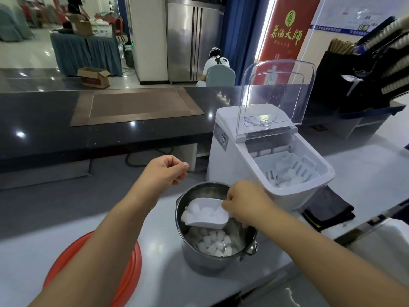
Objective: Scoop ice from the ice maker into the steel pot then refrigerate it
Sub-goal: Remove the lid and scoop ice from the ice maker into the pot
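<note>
At the near left a red round basin [124, 273] sits on the white counter [66, 240], partly hidden by the left forearm. Just right of it stands the steel pot [199, 260], with a layer of ice cubes [214, 243] lying in its bottom. A white scoop [208, 218] heaped with ice hangs over the pot's mouth, roughly level and inside the rim. The right hand [245, 202] grips it at the handle end with fingers curled tight around it; the handle itself is hidden under the hand.

The left hand [166, 171] is held in the air to the left of the pot and a little beyond it. Its fingers are curled into the palm, it holds nothing, and it touches nothing.

Just beyond the pot on the right is the white ice maker [228, 156]. Its clear lid [278, 91] is tipped up and back, and more ice lies in the slotted basket [287, 171] inside. A dark folded cloth [327, 209] lies against the machine's right side.

Farther off, a dark countertop [44, 120] runs across the scene with a brown mat [137, 107] on it. At the far right is a black rack [376, 69] of stacked cups. Beyond the counter stand a steel fridge [194, 41] and a red banner [285, 29]. A seated person [215, 60] faces away, and a cardboard box [94, 77] sits on the floor.
</note>
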The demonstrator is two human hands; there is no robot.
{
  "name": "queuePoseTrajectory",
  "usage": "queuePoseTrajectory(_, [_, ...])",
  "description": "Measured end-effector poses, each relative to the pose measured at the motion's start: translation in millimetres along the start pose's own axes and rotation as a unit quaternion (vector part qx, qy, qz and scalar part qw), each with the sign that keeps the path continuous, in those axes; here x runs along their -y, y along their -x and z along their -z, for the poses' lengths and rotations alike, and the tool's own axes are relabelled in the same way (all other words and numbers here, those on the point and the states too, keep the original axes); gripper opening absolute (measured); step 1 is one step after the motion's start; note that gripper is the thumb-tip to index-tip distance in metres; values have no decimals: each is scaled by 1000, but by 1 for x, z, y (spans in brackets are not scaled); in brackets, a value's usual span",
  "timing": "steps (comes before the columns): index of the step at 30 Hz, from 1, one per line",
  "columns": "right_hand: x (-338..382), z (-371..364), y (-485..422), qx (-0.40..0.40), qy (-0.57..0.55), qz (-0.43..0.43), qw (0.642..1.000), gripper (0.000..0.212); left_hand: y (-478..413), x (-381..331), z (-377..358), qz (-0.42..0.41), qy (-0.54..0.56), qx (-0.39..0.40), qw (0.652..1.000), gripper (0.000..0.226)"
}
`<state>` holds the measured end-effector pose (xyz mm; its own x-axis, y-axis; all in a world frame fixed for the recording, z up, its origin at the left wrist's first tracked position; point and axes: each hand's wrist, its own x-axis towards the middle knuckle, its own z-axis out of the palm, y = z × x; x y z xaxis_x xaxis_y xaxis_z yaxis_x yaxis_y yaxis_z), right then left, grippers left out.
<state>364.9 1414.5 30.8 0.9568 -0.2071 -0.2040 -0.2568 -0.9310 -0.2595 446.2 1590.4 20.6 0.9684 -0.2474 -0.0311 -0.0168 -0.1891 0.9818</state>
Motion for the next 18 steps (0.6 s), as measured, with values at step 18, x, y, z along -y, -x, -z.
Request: queuePoseTrajectory(18, [13, 0, -4, -30, 196, 86, 976, 14, -1, 5, -3, 12, -1, -1, 1000, 15])
